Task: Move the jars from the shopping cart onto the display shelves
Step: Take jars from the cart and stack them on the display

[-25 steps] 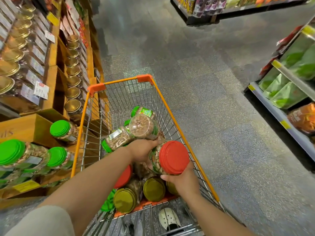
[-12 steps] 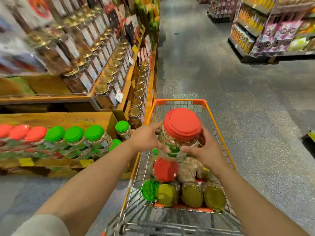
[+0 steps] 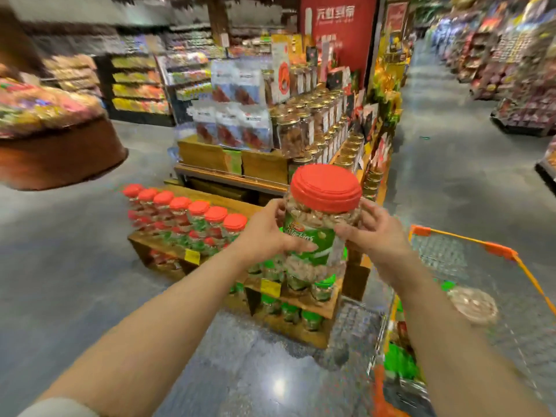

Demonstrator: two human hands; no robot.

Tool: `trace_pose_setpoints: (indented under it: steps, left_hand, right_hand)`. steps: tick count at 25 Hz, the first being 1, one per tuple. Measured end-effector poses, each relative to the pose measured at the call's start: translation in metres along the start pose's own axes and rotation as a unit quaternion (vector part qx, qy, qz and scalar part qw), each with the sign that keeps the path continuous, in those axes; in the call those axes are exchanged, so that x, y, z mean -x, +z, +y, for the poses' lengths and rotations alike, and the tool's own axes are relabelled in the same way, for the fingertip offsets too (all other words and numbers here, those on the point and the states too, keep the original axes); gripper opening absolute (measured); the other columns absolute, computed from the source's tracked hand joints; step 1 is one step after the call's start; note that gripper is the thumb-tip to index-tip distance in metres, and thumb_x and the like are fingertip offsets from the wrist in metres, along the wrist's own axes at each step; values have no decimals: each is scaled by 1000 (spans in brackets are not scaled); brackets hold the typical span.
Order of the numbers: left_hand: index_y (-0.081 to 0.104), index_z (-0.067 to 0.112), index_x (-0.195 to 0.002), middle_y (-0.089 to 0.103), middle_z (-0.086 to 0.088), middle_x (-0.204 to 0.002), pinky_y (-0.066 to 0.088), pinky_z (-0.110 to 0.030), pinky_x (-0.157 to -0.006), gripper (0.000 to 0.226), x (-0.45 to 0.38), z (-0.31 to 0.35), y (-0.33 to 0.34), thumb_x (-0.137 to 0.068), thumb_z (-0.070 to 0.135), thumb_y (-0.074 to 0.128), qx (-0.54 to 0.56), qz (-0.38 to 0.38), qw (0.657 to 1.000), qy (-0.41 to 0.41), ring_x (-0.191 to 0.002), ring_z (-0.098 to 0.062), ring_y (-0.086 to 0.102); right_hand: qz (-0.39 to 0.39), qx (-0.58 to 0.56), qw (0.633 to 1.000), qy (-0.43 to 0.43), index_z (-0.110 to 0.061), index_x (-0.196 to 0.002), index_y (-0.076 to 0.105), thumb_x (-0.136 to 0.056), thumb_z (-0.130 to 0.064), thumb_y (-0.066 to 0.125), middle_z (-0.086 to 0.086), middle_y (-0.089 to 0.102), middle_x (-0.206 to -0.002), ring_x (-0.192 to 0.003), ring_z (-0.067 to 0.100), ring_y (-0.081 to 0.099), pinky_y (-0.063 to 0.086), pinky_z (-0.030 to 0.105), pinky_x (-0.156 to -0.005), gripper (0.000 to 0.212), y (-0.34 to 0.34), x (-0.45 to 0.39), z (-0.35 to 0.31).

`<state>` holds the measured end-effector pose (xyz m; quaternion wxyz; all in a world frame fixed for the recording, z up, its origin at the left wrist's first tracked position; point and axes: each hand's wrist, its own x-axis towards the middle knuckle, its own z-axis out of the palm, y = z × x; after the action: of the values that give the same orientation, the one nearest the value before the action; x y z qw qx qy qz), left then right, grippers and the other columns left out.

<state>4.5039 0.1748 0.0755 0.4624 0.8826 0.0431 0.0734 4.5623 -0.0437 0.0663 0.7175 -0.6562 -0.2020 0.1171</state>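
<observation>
I hold a clear red-lidded jar (image 3: 323,212) of nuts with a green label upright in front of me. My left hand (image 3: 264,233) grips its left side and my right hand (image 3: 371,233) its right side. It hangs above the low wooden display shelves (image 3: 304,302), which carry a row of red-lidded jars (image 3: 189,218) on top and green-lidded jars (image 3: 301,314) lower down. The orange wire shopping cart (image 3: 493,251) stands at the right, with a clear jar (image 3: 472,305) and something green inside, blurred.
Behind the low shelves rises a taller wooden stand with gold-lidded jars (image 3: 325,127) and snack bags (image 3: 237,124). A round brown display (image 3: 60,152) sits at the left. Grey floor aisles (image 3: 451,164) run on both sides, and stocked shelves line the far right.
Both hands lifted the red-lidded jar out of the cart and carried it left. My view swung up and left, so the cart now lies at the right.
</observation>
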Motion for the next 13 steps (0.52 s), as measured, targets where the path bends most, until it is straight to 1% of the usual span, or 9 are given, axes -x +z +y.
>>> trace_pose_setpoints:
  steps: [1, 2, 3, 5, 7, 9, 11, 12, 13]
  left_hand:
    - [44, 24, -118, 49, 15, -104, 39, -5, -59, 78, 15, -10, -30, -59, 38, 94, 1, 21, 1000, -3, -85, 3, 49]
    - [44, 25, -115, 47, 15, -101, 39, -4, -59, 76, 29, -22, -57, -59, 38, 94, -2, 42, 999, -7, -83, 4, 48]
    - [43, 25, -114, 47, 16, -101, 39, -5, -60, 77, 42, -33, -83, -58, 40, 94, -6, 62, 998, -13, -83, 4, 48]
    - [42, 27, -118, 49, 14, -109, 42, -13, -69, 84, 61, -56, -126, -55, 47, 93, -2, 91, 995, -28, -93, -3, 52]
    - [42, 28, -126, 50, 10, -122, 43, -25, -81, 92, 73, -76, -159, -53, 51, 93, -1, 118, 992, -44, -109, -9, 51]
    - [46, 33, -122, 54, 12, -124, 43, -27, -90, 87, 78, -100, -192, -51, 48, 94, 9, 141, 989, -51, -116, -9, 51]
    - [46, 40, -112, 58, 17, -120, 47, -30, -95, 79, 73, -124, -222, -50, 46, 95, 20, 153, 986, -64, -116, -8, 54]
    - [46, 40, -111, 58, 20, -116, 47, -27, -93, 78, 68, -136, -236, -51, 45, 95, 19, 156, 985, -69, -113, -5, 56]
    - [45, 39, -111, 57, 23, -112, 46, -20, -87, 77, 62, -148, -249, -52, 44, 95, 23, 156, 985, -70, -108, 1, 56]
  right_hand:
    - [-20, -8, 1000, -9, -21, -136, 48, -56, -20, 90, -10, 73, -112, -104, 6, 67, 55, 23, -75, 91, 33, -3, -5]
    - [-38, -16, 999, -13, -20, -138, 47, -59, -21, 86, -10, 72, -113, -104, 6, 67, 55, 23, -76, 88, 64, -6, -10]
    - [-55, -13, 998, -13, -21, -140, 47, -59, -25, 84, -9, 71, -118, -108, 7, 66, 56, 26, -80, 88, 93, -10, -12]
    - [-88, -9, 996, -13, -31, -135, 51, -56, -36, 86, -9, 66, -127, -118, 10, 62, 53, 35, -94, 86, 143, -19, -15]
    - [-114, -15, 993, -9, -38, -126, 55, -56, -40, 86, -10, 64, -130, -122, 10, 58, 49, 40, -102, 77, 183, -33, -14]
    - [-138, -11, 990, -6, -32, -133, 53, -56, -39, 87, -9, 63, -132, -124, 11, 58, 48, 43, -104, 84, 223, -53, -8]
    - [-165, 0, 986, -8, -26, -141, 47, -54, -43, 90, -8, 62, -133, -123, 12, 58, 49, 43, -103, 99, 258, -79, 0]
    - [-173, 2, 985, -7, -27, -143, 45, -53, -44, 91, -8, 62, -133, -123, 13, 59, 50, 43, -101, 103, 274, -94, 6]
    - [-177, 1, 984, -3, -27, -144, 44, -53, -43, 90, -8, 62, -133, -122, 14, 59, 51, 43, -99, 104, 289, -110, 12]
